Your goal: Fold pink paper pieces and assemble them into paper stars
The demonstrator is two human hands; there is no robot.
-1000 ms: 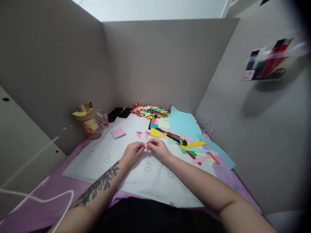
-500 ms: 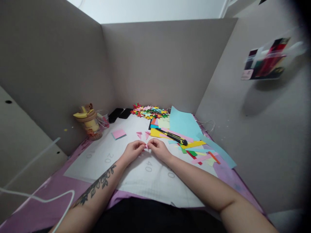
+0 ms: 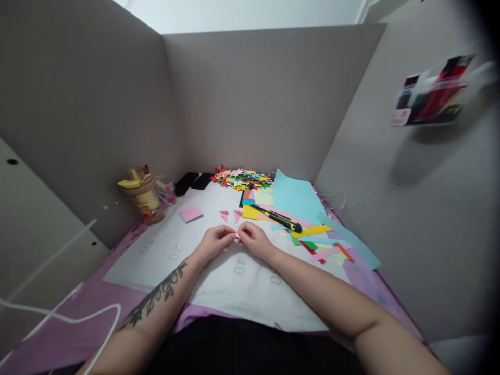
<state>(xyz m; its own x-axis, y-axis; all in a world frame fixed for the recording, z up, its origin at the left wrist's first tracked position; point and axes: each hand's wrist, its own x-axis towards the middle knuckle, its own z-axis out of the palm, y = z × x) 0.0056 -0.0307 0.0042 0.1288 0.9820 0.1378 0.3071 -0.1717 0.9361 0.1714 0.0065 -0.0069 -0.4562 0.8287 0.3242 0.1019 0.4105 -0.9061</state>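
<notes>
A small pink paper piece (image 3: 237,236) is pinched between my left hand (image 3: 217,240) and my right hand (image 3: 252,238), close together above the white sheet (image 3: 219,284). Fingertips cover most of the piece. Just beyond my hands lie two folded pink pieces, one on the left (image 3: 224,216) and one on the right (image 3: 237,215). A stack of square paper with pink on top (image 3: 191,214) rests to the left of them. Farther back is a pile of colourful folded paper stars (image 3: 240,178).
Black and yellow cutters (image 3: 282,221) lie over coloured paper strips (image 3: 312,232) on the right. Behind them is a light blue sheet (image 3: 297,200). A cup (image 3: 146,198) and black phone-like objects (image 3: 186,183) stand or lie at the back left.
Both hands stay nearly in place. The pink piece between the fingertips has turned slightly, and its lower tip no longer points down. The view has shifted a little.
</notes>
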